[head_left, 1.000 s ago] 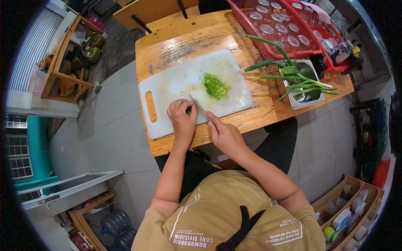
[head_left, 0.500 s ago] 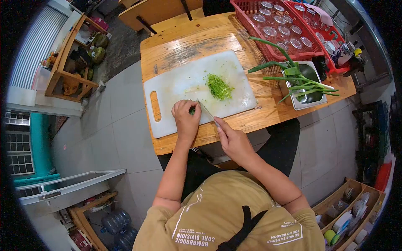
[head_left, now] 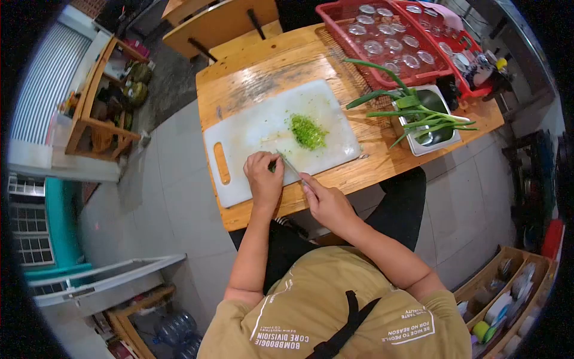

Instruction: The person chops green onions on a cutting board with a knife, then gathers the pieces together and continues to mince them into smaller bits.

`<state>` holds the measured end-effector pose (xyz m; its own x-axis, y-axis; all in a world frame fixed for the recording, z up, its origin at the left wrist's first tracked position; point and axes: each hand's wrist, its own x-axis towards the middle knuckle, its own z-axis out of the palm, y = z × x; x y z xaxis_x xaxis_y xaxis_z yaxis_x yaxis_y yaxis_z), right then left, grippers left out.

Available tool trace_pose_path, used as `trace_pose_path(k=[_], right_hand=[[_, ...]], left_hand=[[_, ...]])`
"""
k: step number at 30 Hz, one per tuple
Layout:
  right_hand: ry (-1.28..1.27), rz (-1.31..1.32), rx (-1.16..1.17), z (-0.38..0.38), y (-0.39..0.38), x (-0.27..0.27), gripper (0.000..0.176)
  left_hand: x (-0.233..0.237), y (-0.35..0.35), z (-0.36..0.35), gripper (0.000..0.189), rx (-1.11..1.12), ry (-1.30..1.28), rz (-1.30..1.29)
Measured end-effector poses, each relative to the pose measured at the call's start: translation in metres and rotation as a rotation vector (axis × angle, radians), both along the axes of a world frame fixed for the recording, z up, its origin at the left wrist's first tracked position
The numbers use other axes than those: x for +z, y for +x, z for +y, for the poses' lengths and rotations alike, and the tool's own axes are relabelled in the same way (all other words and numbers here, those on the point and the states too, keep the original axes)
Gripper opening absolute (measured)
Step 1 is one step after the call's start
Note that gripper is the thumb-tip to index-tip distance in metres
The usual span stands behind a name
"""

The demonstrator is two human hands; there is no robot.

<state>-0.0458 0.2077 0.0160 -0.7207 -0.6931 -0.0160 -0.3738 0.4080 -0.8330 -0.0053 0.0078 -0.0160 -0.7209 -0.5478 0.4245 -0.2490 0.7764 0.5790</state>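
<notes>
On the wooden table lies a white cutting board (head_left: 245, 137) with a slot handle at its left end. My left hand (head_left: 264, 178) is closed on its near edge area, fingers curled round a small bunch of green onion (head_left: 272, 166), mostly hidden by the fingers. My right hand (head_left: 326, 203) grips a knife (head_left: 291, 168) by its handle, the blade slanting up and left so that its tip is beside the left fingertips. Further right on the board rests a pile of finely chopped green onion (head_left: 308, 131), with scattered bits around it.
A metal container (head_left: 421, 149) at the table's right holds whole green onions (head_left: 418, 113), their leaves sticking out over its rim. Behind it stand a red basket (head_left: 412, 76) of upturned glasses and a second red basket (head_left: 475, 93). A wooden chair (head_left: 230, 30) is at the far edge.
The view has shifted slightly, so the table and board appear a little further left, and the board lower. Both hands keep their holds, the knife still beside the left fingers.
</notes>
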Motion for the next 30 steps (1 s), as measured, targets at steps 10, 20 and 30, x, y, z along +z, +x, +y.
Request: trace_pose_path(k=[10,20,30], right_hand=[[0.122,0.148,0.010,0.002,0.002,-0.001,0.039],[-0.022,-0.029,-0.009,0.010,-0.002,0.006,0.037],[-0.076,-0.075,-0.016,0.009,-0.001,0.002,0.039]], left_hand=[[0.005,0.005,0.006,0.010,0.014,-0.069,-0.035],[0.001,0.005,0.006,0.014,-0.019,-0.028,-0.010],[-0.001,0.003,0.010,0.041,0.061,0.119,0.007]])
